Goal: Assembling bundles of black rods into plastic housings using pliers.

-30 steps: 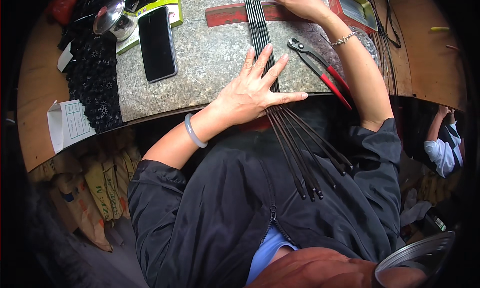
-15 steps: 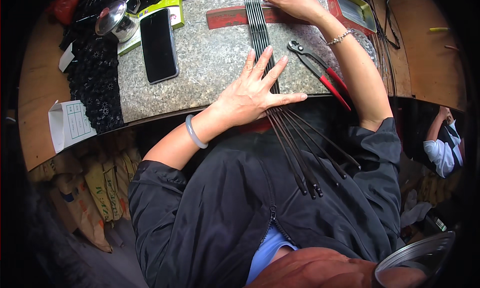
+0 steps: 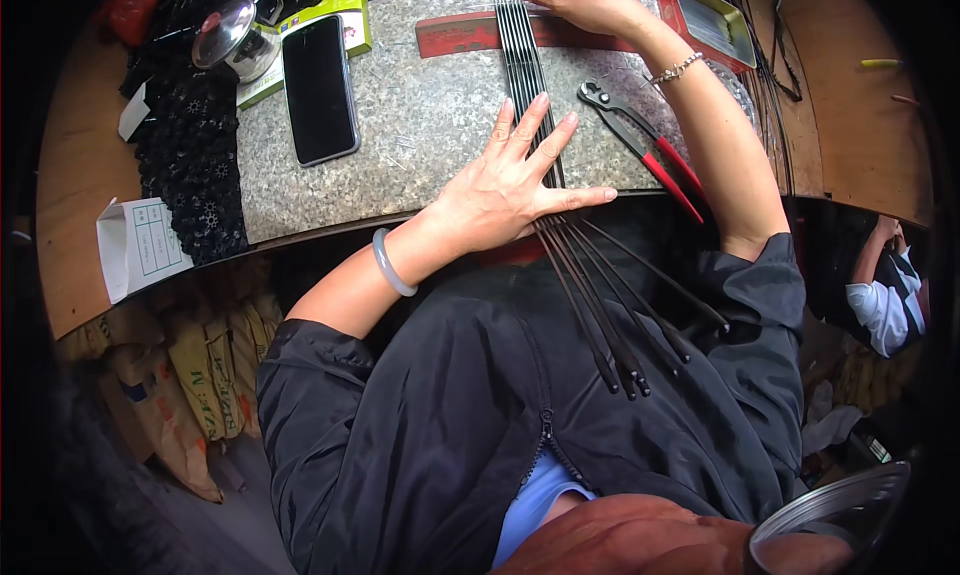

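thin black rods [image 3: 520,55] lie under the straight, splayed fingers of the left hand [image 3: 500,193], fanning out behind them; the right hand [image 3: 585,3] curls its fingers by the far tips, any grip unclear. the rods look light, springy and prone to roll, best pinned flat beneath the left fingers

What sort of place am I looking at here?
Most likely a small workshop: a bundle of dark rods under the left hand, red-handled pliers on a speckled slab, and sacks at lower left.
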### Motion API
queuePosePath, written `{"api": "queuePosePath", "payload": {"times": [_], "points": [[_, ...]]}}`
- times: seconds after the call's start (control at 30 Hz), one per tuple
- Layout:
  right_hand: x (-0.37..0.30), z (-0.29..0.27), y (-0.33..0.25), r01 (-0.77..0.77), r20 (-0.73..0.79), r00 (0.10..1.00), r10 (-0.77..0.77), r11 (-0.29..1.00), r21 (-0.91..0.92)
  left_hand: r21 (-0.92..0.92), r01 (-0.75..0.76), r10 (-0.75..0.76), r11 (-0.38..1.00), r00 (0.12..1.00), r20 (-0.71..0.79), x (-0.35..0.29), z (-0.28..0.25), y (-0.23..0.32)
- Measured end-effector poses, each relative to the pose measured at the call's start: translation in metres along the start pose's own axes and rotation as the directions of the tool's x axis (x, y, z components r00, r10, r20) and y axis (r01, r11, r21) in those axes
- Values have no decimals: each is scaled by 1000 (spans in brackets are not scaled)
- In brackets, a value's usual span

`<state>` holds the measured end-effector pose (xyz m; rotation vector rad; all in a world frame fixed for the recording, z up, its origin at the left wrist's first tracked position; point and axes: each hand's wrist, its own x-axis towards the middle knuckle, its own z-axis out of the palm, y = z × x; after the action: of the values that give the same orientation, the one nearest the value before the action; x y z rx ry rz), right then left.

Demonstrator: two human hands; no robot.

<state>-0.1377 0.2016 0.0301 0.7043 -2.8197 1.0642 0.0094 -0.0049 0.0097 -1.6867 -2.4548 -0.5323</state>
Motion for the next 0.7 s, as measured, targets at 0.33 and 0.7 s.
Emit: {"api": "queuePosePath", "payload": {"times": [0.33, 0.7], "points": [[-2, -6, -20, 313, -75, 950, -304, 933, 180, 27, 7, -7, 1000, 1000, 5, -3, -1, -1], [9, 5, -13, -28, 75, 997, 29, 999, -18, 21, 3, -3, 1000, 1000, 16, -4, -1, 0]]}}
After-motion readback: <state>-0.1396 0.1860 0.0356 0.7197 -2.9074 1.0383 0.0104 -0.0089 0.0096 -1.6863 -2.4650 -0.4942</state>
